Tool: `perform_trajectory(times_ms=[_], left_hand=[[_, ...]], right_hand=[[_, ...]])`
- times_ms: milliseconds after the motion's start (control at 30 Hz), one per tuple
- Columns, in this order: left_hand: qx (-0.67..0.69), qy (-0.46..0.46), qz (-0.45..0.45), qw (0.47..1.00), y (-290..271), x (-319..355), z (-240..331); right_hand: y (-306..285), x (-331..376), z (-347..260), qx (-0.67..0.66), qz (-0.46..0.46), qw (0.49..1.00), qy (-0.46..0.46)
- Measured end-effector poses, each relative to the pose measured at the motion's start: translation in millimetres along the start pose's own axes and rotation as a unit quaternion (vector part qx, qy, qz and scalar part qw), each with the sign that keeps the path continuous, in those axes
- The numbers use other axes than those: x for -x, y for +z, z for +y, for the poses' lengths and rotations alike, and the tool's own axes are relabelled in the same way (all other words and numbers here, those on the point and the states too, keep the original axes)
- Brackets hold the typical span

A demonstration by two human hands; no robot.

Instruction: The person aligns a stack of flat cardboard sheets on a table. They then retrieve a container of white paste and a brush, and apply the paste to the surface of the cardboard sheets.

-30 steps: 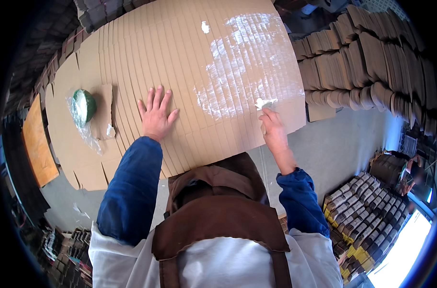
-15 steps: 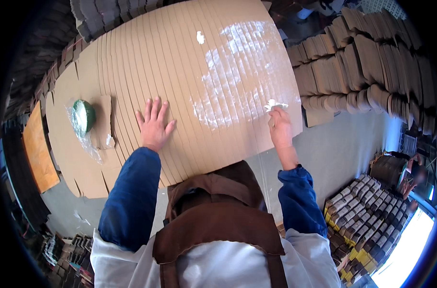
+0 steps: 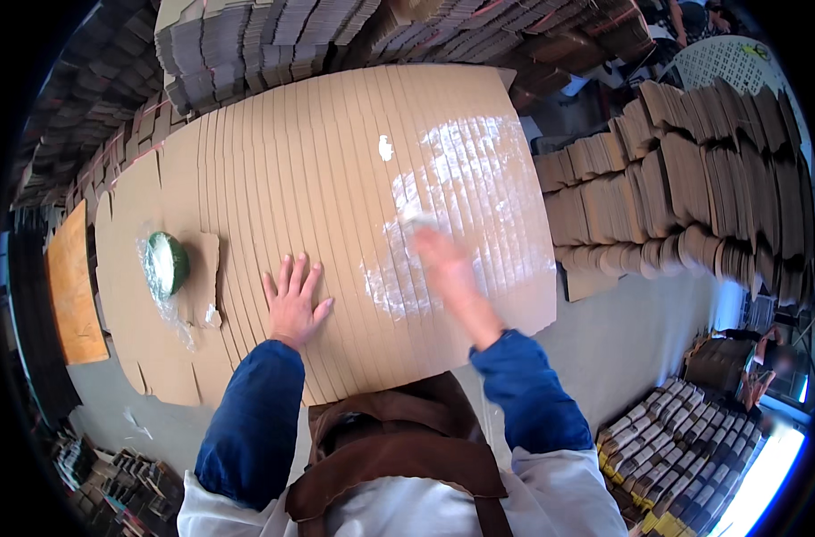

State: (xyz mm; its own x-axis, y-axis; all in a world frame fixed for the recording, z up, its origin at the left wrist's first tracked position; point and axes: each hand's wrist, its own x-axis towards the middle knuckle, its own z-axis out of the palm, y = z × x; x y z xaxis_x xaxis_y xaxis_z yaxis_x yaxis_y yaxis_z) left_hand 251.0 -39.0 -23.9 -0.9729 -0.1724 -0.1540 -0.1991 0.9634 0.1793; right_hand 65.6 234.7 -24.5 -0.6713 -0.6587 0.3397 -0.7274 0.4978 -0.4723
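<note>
Overlapping brown cardboard sheets [image 3: 336,224] are fanned out in front of me, their edges making a row of narrow strips. My left hand [image 3: 293,300] lies flat on them, fingers spread. Over the middle right, my right hand [image 3: 443,259] is closed and blurred by motion. At its fingertips shows a small white-coated thing [image 3: 416,219], too smeared to name. A streaky white paste [image 3: 475,170] covers the strips around and beyond that hand. One separate white blob [image 3: 385,148] sits farther off. To the left, a green bowl [image 3: 168,262] with clear plastic film and white contents rests on the sheets.
A torn cardboard piece [image 3: 203,273] lies beside the bowl. Bundled cardboard stacks [image 3: 264,40] stand behind the sheets, and more stacks [image 3: 658,179] lean at the right. A wooden board [image 3: 75,286] is at far left. Strapped bundles [image 3: 680,438] and another person [image 3: 761,371] are at lower right.
My right hand has swept leftward across the pasted strips from their right edge. The left hand stays flat in its place. The view has tilted, showing more stacks at the back.
</note>
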Motion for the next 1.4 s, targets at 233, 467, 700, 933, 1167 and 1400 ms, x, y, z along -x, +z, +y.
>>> perform_trajectory(times_ms=[233,467,700,933,1167,1400], left_hand=[[-0.009,0.000,-0.006,1.000,0.5,-5.8,-0.8],[0.005,0.000,0.004,1.000,1.6,-3.7,-1.0],[0.003,0.000,-0.004,1.000,5.1,-3.0,-2.5],[0.013,-0.006,-0.008,1.000,-0.8,-2.3,-1.2],[0.015,0.007,-0.001,1.000,0.5,-3.3,-2.5],[0.050,0.013,0.015,0.999,-25.5,-12.2,6.9]], right_hand=[[-12.5,-95.3,82.8,0.023,-0.023,0.985,0.172],[34.8,-149.7,38.8,-0.030,-0.013,0.990,0.139],[41.5,-174.4,22.0,-0.038,-0.064,0.990,0.116],[36.7,-179.8,28.3,-0.048,-0.051,0.995,0.066],[32.8,-187.9,40.3,-0.002,0.000,0.997,0.082],[-39.6,-155.9,129.6,-0.070,0.029,0.953,0.293]])
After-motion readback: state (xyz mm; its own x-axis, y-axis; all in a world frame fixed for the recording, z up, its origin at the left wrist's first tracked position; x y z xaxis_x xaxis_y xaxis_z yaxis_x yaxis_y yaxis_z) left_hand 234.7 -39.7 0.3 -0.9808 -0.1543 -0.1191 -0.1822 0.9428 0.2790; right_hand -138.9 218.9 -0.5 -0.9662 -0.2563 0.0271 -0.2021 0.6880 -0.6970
